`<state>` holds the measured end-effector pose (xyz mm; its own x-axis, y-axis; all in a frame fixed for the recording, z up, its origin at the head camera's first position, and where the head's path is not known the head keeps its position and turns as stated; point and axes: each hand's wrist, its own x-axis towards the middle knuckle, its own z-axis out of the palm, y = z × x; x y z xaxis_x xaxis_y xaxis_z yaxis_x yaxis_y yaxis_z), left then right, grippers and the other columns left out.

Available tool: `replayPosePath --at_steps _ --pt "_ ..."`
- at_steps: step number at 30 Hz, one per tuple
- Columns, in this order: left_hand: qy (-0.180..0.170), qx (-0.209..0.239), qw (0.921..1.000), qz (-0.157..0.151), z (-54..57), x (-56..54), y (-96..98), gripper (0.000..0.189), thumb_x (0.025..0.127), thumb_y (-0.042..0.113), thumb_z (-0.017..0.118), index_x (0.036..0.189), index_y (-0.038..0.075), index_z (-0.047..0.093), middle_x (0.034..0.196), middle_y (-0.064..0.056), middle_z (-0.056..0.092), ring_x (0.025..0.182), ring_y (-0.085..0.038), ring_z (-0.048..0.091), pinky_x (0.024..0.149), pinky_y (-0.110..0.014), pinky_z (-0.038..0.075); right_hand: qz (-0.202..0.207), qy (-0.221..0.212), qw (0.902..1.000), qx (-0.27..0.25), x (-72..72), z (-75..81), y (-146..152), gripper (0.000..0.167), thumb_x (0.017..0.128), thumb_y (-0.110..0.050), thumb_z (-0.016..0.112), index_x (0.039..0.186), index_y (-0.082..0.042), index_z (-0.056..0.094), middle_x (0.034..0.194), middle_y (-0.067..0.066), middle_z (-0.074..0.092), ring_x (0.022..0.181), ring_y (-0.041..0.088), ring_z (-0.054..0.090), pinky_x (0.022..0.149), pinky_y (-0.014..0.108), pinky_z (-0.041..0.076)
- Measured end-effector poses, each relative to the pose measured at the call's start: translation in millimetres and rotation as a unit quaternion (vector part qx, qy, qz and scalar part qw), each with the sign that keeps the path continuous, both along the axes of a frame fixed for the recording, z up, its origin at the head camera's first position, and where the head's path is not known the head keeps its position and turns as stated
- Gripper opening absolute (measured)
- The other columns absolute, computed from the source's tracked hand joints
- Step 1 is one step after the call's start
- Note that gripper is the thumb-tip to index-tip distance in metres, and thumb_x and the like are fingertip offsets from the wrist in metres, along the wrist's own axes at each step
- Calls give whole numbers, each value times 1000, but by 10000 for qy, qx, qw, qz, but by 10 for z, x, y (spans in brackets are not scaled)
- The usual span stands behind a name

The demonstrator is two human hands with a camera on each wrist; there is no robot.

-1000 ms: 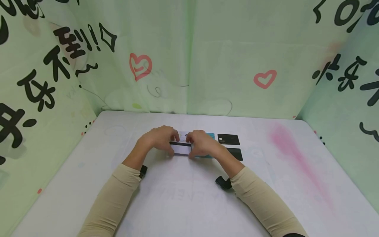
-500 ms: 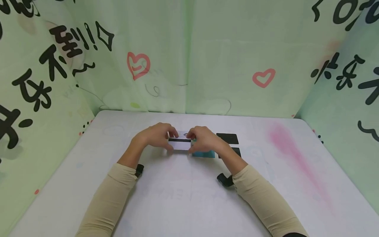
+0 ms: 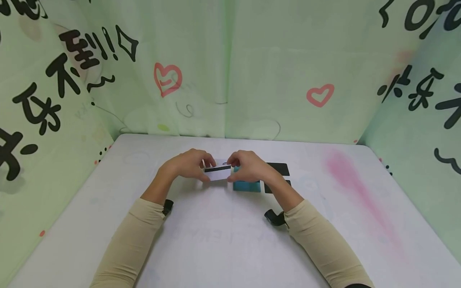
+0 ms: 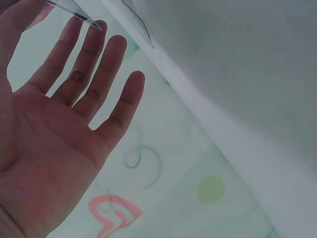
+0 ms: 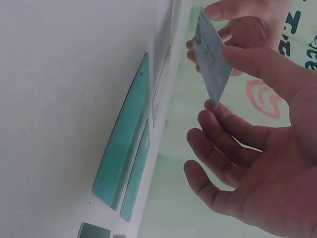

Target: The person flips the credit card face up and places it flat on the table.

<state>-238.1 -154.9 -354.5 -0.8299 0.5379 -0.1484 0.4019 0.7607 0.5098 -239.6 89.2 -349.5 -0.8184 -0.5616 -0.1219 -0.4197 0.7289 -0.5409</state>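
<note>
A white card with a black magnetic stripe (image 3: 217, 175) is held up off the table between my two hands. My left hand (image 3: 189, 165) pinches its left end, and the fingers of my right hand (image 3: 248, 167) grip the right end. From the right wrist, the card's printed bluish face (image 5: 210, 54) shows, tilted steeply. That view also has the right hand (image 5: 277, 134), thumb on one edge and a fingertip at the opposite edge. In the left wrist view only a corner of the card (image 4: 81, 12) appears above the left hand (image 4: 54, 134).
Two teal cards lie on the table, the nearer one (image 3: 247, 187) plain to see and the farther one (image 3: 236, 169) mostly behind my right hand. Farther right are two black cards, one back (image 3: 281, 169) and one front (image 3: 268, 189). Another pale card (image 3: 221, 162) lies behind the held one.
The striped card has risen from near the tabletop and now tilts, its right side higher. Both hands went up slightly with it, uncovering more of the nearer teal card.
</note>
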Motion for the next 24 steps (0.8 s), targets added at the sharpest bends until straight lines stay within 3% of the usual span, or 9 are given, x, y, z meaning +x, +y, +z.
replayPosePath --at_steps 7,24 --pt "28 15 9999 -111 -12 -1 10 46 82 22 86 124 11 71 117 -4 71 113 -29 66 95 -42 54 -12 65 9997 -228 7 19 8 48 84 -27 85 124 -5 69 119 12 70 114 27 64 102 42 52" --pt "-17 -36 10000 16 -2 5 7 54 83 25 87 132 11 68 120 -7 70 116 -30 64 92 -40 54 31 37 9991 -427 -14 51 53 47 83 -28 85 122 -6 69 118 15 71 114 30 64 100 42 52"
